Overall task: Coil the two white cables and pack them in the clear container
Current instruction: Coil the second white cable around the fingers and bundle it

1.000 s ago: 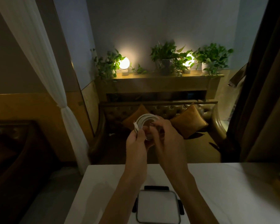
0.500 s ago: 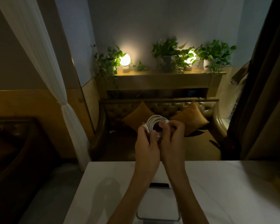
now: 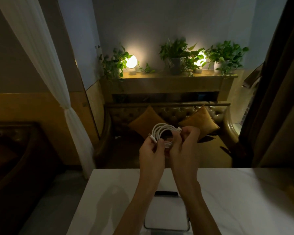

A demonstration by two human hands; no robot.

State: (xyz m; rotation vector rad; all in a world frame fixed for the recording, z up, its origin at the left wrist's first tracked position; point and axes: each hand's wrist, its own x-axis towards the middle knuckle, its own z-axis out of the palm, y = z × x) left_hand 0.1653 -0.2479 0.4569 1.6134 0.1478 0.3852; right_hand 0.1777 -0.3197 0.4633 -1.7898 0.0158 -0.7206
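Both hands are raised above the far edge of the worktop (image 3: 244, 192) with one white cable (image 3: 161, 131) held between them as a finished coil of several loops. The left hand (image 3: 151, 153) closes its fingers (image 3: 157, 144) on the coil's lower left arc, where one connector end lies. The right hand (image 3: 183, 150) pinches the other connector end at the coil's upper right and also supports the lower loops. The second cable cannot be located in this view.

The clear container (image 3: 166, 212) sits at the near edge of the worktop, directly below the forearms. Its lid appears to be in place, with a dark latch at the far side.

Recommended procedure for this step:
- Keep the loops stacked evenly – a slack grip lets them spring apart.
- Tuck or wrap the free connector end round the bundle before releasing either hand.
- Hold the coil in one hand alone so that the other is free to open the container.

No brand, label or legible writing can be read – the lighting is dim.
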